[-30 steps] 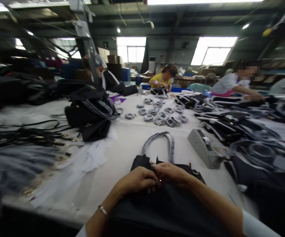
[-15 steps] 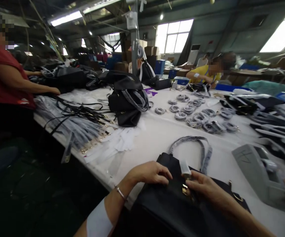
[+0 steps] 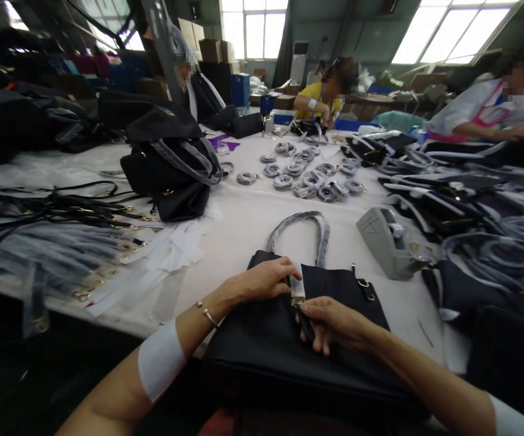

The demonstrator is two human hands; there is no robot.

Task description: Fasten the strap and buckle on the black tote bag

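A black handbag (image 3: pixel 253 345) lies in front of me at the table's edge, its plastic-wrapped handle (image 3: pixel 299 217) looped out on the far side. On it is a tab with a white wrapping (image 3: pixel 298 280) and a gold clasp (image 3: pixel 297 301) at its near end. My left hand (image 3: pixel 266 280) reaches over from the left, thumb and bent fingers closed at the white wrapping. Just below the clasp, my right hand (image 3: pixel 332 321) pinches the short black strap end (image 3: pixel 306 327), other fingers curled beneath. Gold rings (image 3: pixel 365 289) sit on the bag's right side.
A grey tape dispenser (image 3: pixel 386 245) stands right of the bag. Coiled wrapped straps (image 3: pixel 307 181) lie beyond; black straps and white strips (image 3: pixel 153 260) lie left. Black bags (image 3: pixel 171 163) are piled behind. One co-worker in yellow (image 3: pixel 311 100) and another at right (image 3: pixel 475 112) work across the table.
My view has swung right. My left hand has moved from the bag's surface onto the white-wrapped tab, which now lies flatter. My right hand still grips near the clasp.
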